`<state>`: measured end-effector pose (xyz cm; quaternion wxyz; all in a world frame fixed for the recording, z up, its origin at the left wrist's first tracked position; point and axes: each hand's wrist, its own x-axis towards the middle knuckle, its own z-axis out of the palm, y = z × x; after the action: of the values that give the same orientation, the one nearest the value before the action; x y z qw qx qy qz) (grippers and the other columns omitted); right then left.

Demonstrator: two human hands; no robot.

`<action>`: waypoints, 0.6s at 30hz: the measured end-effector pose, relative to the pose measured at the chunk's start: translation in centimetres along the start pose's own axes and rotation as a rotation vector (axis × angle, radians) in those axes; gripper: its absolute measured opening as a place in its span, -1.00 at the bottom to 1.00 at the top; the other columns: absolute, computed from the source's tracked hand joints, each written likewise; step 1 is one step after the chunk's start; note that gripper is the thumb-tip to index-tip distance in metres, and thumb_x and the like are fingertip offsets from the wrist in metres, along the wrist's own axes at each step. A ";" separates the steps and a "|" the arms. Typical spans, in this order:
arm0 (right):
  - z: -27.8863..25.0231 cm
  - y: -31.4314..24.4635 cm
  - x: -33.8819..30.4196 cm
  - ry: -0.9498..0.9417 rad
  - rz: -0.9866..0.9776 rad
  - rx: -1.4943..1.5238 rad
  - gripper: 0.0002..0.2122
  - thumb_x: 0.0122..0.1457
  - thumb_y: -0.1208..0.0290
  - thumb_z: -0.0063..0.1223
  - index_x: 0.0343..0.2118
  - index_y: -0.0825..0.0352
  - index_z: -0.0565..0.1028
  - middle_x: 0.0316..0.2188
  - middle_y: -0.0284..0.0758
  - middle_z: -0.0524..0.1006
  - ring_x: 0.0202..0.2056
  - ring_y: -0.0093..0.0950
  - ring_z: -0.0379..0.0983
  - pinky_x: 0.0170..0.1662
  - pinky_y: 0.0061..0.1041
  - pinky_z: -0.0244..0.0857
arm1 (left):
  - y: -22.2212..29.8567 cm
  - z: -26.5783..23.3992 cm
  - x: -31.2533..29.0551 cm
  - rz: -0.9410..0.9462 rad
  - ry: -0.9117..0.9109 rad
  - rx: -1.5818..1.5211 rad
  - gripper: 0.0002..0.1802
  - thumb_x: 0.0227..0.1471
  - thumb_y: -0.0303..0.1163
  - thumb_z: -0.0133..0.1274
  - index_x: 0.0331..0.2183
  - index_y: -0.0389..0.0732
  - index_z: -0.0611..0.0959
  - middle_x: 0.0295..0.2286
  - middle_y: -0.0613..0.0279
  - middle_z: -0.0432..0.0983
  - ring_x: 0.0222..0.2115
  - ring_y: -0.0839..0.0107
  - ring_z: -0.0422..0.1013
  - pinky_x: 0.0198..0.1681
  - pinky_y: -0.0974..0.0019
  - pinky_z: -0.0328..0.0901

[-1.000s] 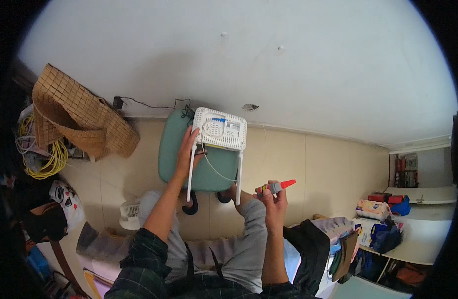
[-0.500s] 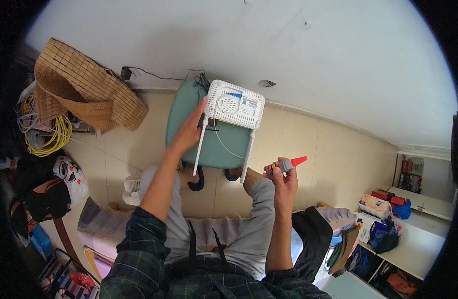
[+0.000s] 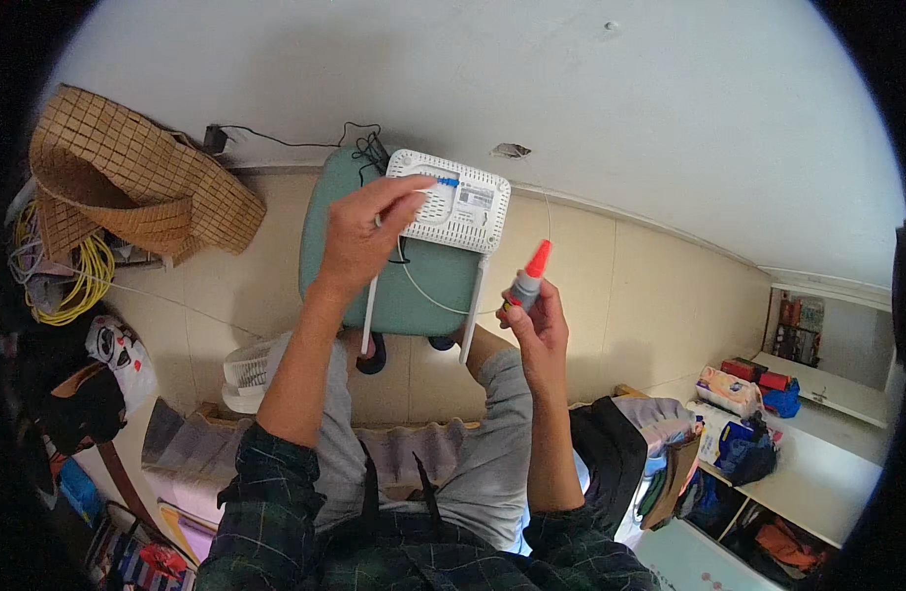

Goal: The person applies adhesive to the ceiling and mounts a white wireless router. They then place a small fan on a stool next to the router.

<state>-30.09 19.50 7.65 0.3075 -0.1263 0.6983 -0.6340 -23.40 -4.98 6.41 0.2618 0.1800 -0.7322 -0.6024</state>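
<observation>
A white router (image 3: pixel 485 234) lies underside up on a green stool seat (image 3: pixel 325 231), its two antennas pointing toward me. My left hand (image 3: pixel 359 231) is over the router's left part, index finger stretched out to the blue connector (image 3: pixel 448 182) in its recess; the thumb is apart from that finger. From the router a thin white cable (image 3: pixel 423 288) loops across the seat. To the right of the stool, my right hand (image 3: pixel 540 325) grips a small grey glue bottle (image 3: pixel 524 286), its pointed red cap tilted up.
Black cords (image 3: pixel 372 150) bunch at the seat's far left, running to an adapter (image 3: pixel 215 139) at the wall. A rolled bamboo mat (image 3: pixel 148 177) leans left, above coiled yellow cable (image 3: pixel 84 286). A small white fan (image 3: pixel 246 374) stands by my left leg. Shelves (image 3: pixel 817 463) are at right.
My left hand has left the router's left edge and come over its underside to the blue connector. My right hand has brought the glue bottle closer to the router, cap turned more upward.
</observation>
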 end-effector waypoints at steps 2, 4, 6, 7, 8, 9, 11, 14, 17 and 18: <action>0.2 -0.8 1.2 -0.064 -0.010 -0.008 -0.59 0.18 0.43 0.00 0.08 0.38 0.24 -0.15 -0.34 0.41 -0.18 -0.57 0.36 -0.07 -0.55 0.26 | 2.4 0.8 1.8 0.117 -0.153 -0.053 -0.74 0.06 -0.39 0.05 -0.17 -0.19 0.63 -0.43 0.25 0.52 -0.43 0.50 0.38 -0.38 0.44 0.27; -0.2 -1.1 2.1 -0.144 -0.029 0.049 -0.60 0.22 0.36 -0.07 0.08 0.39 0.26 -0.19 -0.33 0.44 -0.27 -0.61 0.34 -0.18 -0.61 0.25 | 4.0 1.8 3.1 0.170 -0.246 -0.031 -0.76 0.03 -0.38 0.07 -0.20 -0.19 0.64 -0.42 0.24 0.52 -0.39 0.47 0.38 -0.34 0.40 0.27; -0.9 -1.3 3.0 -0.227 -0.039 0.124 -0.60 0.23 0.31 -0.10 0.08 0.40 0.26 -0.23 -0.33 0.46 -0.33 -0.63 0.31 -0.24 -0.65 0.23 | 4.5 2.2 4.3 0.270 -0.325 0.011 -0.77 0.01 -0.37 0.09 -0.24 -0.19 0.65 -0.41 0.24 0.52 -0.36 0.43 0.38 -0.30 0.36 0.27; -0.5 -1.5 3.2 -0.193 -0.050 0.115 -0.57 0.23 0.22 -0.12 0.07 0.40 0.28 -0.30 -0.34 0.46 -0.41 -0.66 0.25 -0.34 -0.70 0.14 | 4.3 2.3 4.8 0.338 -0.357 0.042 -0.77 0.00 -0.36 0.09 -0.25 -0.19 0.65 -0.41 0.24 0.52 -0.36 0.40 0.37 -0.29 0.34 0.27; -0.7 -1.8 3.6 -0.217 -0.029 0.147 -0.55 0.23 0.20 -0.11 0.07 0.40 0.28 -0.32 -0.35 0.45 -0.42 -0.67 0.24 -0.35 -0.70 0.13 | 4.2 2.3 5.3 0.407 -0.390 0.073 -0.77 -0.01 -0.35 0.10 -0.27 -0.19 0.66 -0.41 0.24 0.52 -0.36 0.38 0.37 -0.28 0.33 0.27; -0.9 -2.0 4.0 -0.240 -0.008 0.180 -0.54 0.22 0.17 -0.11 0.08 0.40 0.28 -0.34 -0.35 0.45 -0.43 -0.67 0.22 -0.36 -0.71 0.11 | 4.1 2.4 5.7 0.475 -0.393 0.067 -0.78 -0.05 -0.33 0.13 -0.30 -0.17 0.66 -0.43 0.26 0.51 -0.41 0.37 0.35 -0.29 0.32 0.26; -1.2 -2.7 4.5 -0.260 0.040 0.212 -0.50 0.20 0.11 -0.09 0.08 0.38 0.27 -0.39 -0.36 0.42 -0.47 -0.67 0.18 -0.39 -0.72 0.07 | 3.9 2.5 5.4 0.445 -0.407 0.070 -0.79 -0.08 -0.35 0.15 -0.32 -0.17 0.66 -0.45 0.27 0.51 -0.42 0.37 0.36 -0.31 0.33 0.26; -1.7 -3.3 5.5 -0.252 0.058 0.271 -0.51 0.19 0.10 -0.08 0.06 0.37 0.27 -0.39 -0.34 0.42 -0.48 -0.67 0.19 -0.41 -0.72 0.07 | 4.1 2.4 5.3 0.360 -0.447 0.058 -0.82 -0.10 -0.37 0.18 -0.36 -0.20 0.65 -0.49 0.27 0.50 -0.45 0.40 0.37 -0.35 0.35 0.27; -2.6 -3.2 6.5 -0.247 0.069 0.320 -0.63 0.23 0.14 -0.11 -0.07 0.34 0.30 -0.42 -0.31 0.45 -0.50 -0.66 0.22 -0.44 -0.72 0.08 | 4.0 2.9 5.3 0.204 -0.444 0.032 -0.84 -0.09 -0.39 0.18 -0.39 -0.24 0.63 -0.52 0.25 0.49 -0.51 0.44 0.37 -0.42 0.38 0.27; -2.7 -3.2 6.9 -0.241 0.075 0.336 -0.66 0.24 0.15 -0.11 -0.09 0.34 0.31 -0.43 -0.30 0.46 -0.50 -0.66 0.22 -0.44 -0.72 0.09 | 3.9 3.0 5.2 0.143 -0.435 0.022 -0.84 -0.09 -0.40 0.18 -0.40 -0.25 0.62 -0.52 0.24 0.49 -0.53 0.46 0.36 -0.45 0.40 0.26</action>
<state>-37.76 17.22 8.92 0.4290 -0.1222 0.5451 -0.7099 -29.19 -4.79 10.62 0.1379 -0.0034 -0.7890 -0.5988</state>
